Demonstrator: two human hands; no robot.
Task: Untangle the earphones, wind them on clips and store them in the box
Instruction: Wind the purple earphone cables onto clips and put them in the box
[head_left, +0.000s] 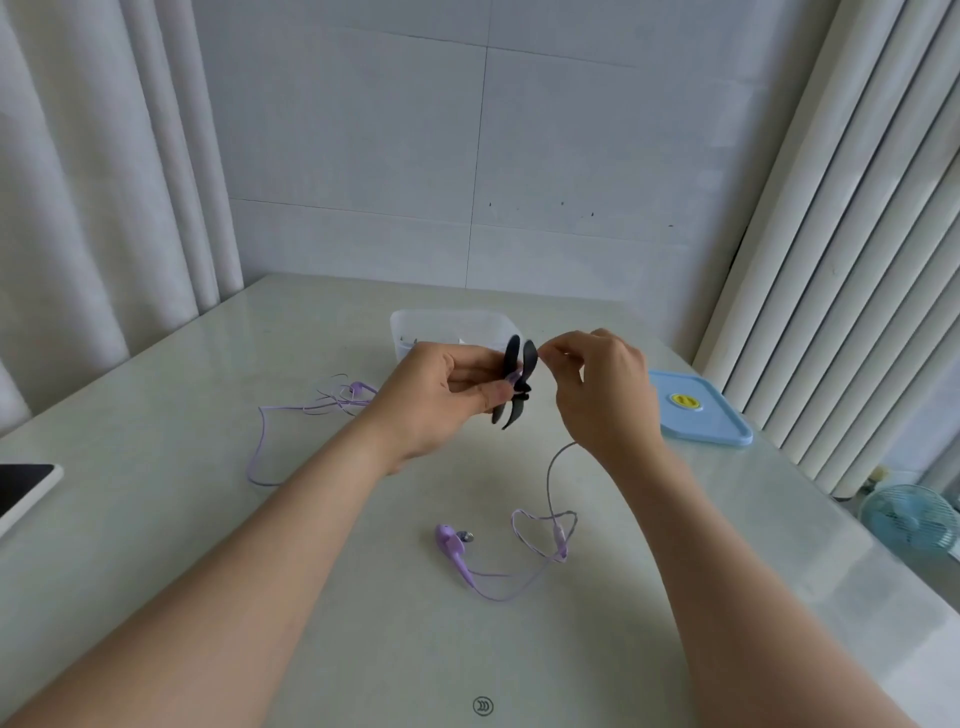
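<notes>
Pale glossy tabletop (218, 545), slick, so nothing on it will stay put if tugged.

Nearest: lilac earbud (449, 540) lying flat, with its cable (548, 483) in loose loops beside it and an inline remote (560, 536) in the loop. The cable rises off the table to the right hand (605, 395). Thumb and forefinger are pinched together just beside the top of the black clip (515, 384). The cable end looks to be in that pinch, but the strand itself is too thin to confirm.

Left hand (441, 402) grips the clip at its waist, thumb in front, fingers behind. The clip is off the table, upright, wings splayed.

Handling, my read:
- cable: near weightless, limp, kinks easily. Hold it close to the clip and keep light tension.
- clip: rigid and small. Hold it at the centre so the wings stay free for winding.
- earbud: don't pull on the joint.

Left of the hands: second lilac earphone set (311, 410), tangled. Right: blue lid (701, 415). Behind the hands: clear box (447, 325), open, contents unclear.
</notes>
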